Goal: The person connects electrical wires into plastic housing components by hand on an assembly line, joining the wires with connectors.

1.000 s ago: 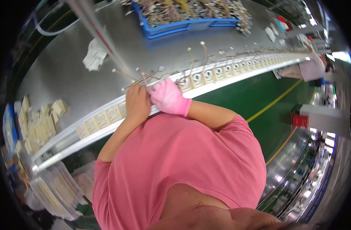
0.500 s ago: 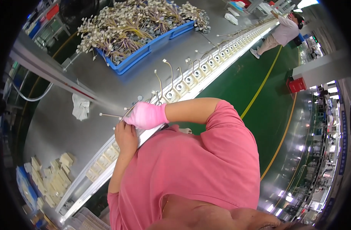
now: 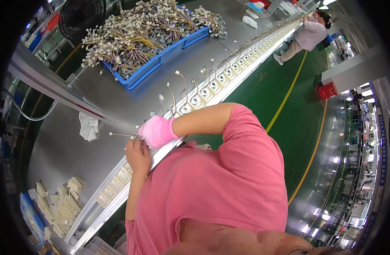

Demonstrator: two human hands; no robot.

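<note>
A green floor (image 3: 263,91) spreads along the right side, and a grey metal table (image 3: 61,159) fills the left. The person's pink shirt (image 3: 216,182) takes up the near middle. A long pale rail (image 3: 102,215) runs along the table's edge from near left to far right. At the far left, a blue tray (image 3: 146,73) sits on the table, heaped with a tangle of wires (image 3: 137,32) with white plugs, some spilling past its rim. A co-worker (image 3: 312,36) in a light top stands at the far right end of the rail. A black fan (image 3: 81,18) is at the far left, and a pile of cream pieces (image 3: 61,206) lies at the near left. A crumpled white cloth (image 3: 89,127) is on the table, left of the hands.

Cream blocks (image 3: 118,180) line the rail; those to the far right of the hands carry round parts with dark centres (image 3: 204,91). The bare left hand (image 3: 138,157) and the pink-gloved right hand (image 3: 155,131) meet over the rail, their fingers bent close together. A thin wire (image 3: 121,135) with a white plug juts left from between them, above the table. The right fingertips are hidden; I cannot tell which hand grips the wire, or how tightly.
</note>
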